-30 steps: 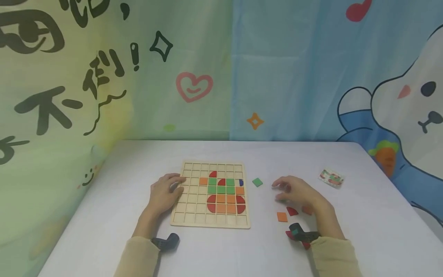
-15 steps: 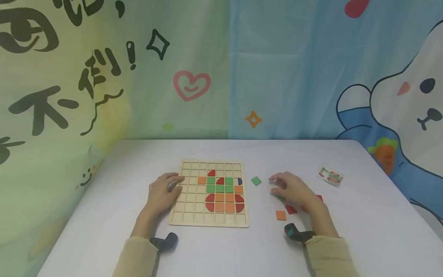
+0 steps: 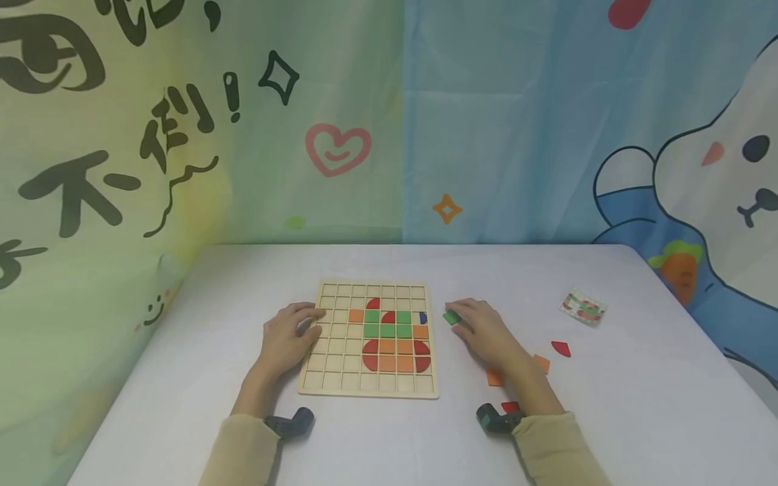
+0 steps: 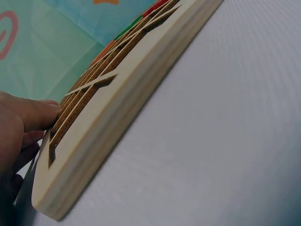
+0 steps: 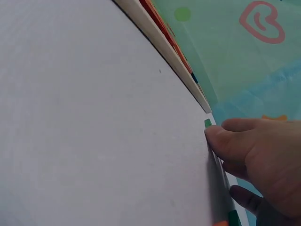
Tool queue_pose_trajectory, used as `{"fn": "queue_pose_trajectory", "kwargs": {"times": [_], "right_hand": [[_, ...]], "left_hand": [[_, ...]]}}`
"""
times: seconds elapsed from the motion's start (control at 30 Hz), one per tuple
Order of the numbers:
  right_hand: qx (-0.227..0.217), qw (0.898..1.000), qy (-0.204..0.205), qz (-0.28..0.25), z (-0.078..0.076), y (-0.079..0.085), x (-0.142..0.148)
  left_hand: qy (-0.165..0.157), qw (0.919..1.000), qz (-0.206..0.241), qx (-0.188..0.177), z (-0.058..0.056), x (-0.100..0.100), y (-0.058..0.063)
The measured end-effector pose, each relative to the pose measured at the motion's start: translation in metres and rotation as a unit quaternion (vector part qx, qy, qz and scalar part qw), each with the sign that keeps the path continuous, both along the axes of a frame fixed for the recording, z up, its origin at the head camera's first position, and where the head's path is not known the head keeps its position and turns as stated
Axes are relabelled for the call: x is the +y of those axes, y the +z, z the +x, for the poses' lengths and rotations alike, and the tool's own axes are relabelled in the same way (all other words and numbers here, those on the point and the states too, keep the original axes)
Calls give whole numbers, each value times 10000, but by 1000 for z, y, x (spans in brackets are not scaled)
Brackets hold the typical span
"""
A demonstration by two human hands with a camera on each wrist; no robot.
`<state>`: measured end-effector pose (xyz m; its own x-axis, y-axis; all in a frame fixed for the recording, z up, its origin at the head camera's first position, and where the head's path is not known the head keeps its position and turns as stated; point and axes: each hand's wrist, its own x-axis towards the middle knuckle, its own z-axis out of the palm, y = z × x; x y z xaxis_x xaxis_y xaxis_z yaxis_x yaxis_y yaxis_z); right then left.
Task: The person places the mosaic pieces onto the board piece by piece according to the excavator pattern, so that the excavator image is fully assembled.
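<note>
A pale wooden grid board (image 3: 331,385) bears red, green and orange pieces and one blue one, mostly right of its middle. At its left edge rests my left hand (image 3: 290,341), with the thumb and index fingertips over the rim. In the left wrist view a fingertip lies at the edge of the board (image 4: 94,146). My right hand (image 3: 484,331) pinches a green square tile (image 3: 450,317) just right of the board. Most of that tile is hidden behind the fingers in the right wrist view, where a green corner (image 5: 208,123) sticks out.
Near my right forearm lie orange squares (image 3: 495,379) and red quarter-round pieces (image 3: 561,348). A small printed card (image 3: 582,308) lies farther back on the right. The white table (image 3: 377,445) ends at a printed curtain (image 3: 340,196).
My right hand has moved left from above the loose pieces to the green square tile and taken hold of it. My left hand stays at the board's edge.
</note>
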<state>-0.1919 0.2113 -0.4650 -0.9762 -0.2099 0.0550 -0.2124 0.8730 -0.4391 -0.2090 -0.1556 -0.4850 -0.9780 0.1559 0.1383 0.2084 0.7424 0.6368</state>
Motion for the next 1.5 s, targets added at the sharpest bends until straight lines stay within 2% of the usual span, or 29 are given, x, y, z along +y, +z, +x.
{"fn": "queue_pose_trajectory", "kwargs": {"times": [0.5, 1.23, 1.5], "right_hand": [[469, 9977, -446, 189, -3, -8, -7], [7, 9949, -995, -170, -2, -7, -8], [-69, 9940, -1057, -285, -2, -6, -9]], "left_hand": [[-11, 10000, 29, 52, 2, 0, 2], [14, 10000, -45, 14, 1, 1, 2], [6, 10000, -57, 12, 1, 1, 2]]}}
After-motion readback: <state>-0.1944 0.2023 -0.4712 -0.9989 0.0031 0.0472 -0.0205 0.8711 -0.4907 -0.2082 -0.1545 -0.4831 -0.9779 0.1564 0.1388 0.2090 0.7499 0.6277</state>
